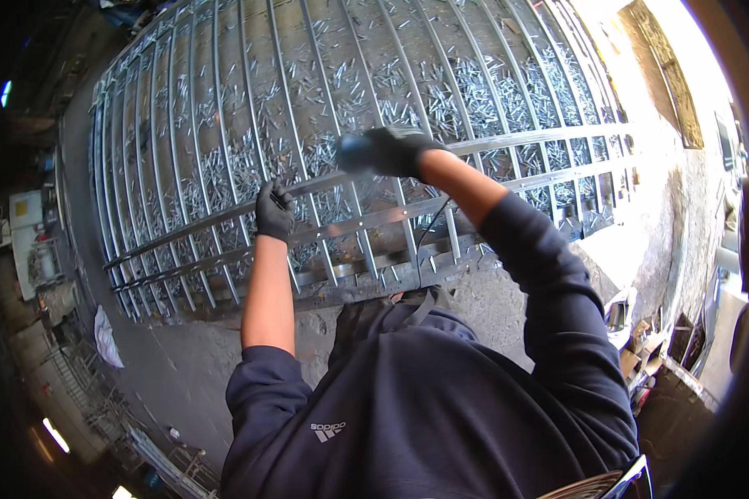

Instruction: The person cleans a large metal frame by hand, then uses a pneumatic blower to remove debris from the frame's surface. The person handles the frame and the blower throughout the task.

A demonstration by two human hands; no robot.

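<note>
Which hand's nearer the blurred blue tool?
Right hand: it holds the blue tool. Left hand is apart from it, lower left in view, at the metal frame.

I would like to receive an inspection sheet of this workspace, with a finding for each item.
Surface: grey, littered, under the bars.
Job's things: barred metal grille; bluish tool, blurred.
Clutter: many short metal pieces, scattered beneath the grille.
Hands: both gloved; right hand holds the tool; left hand is at a crossrail, grip unclear.
Cables: one thin dark line, possibly a cable; ends unclear.
Surroundings: white cloth at left; wooden plank at right.
</note>
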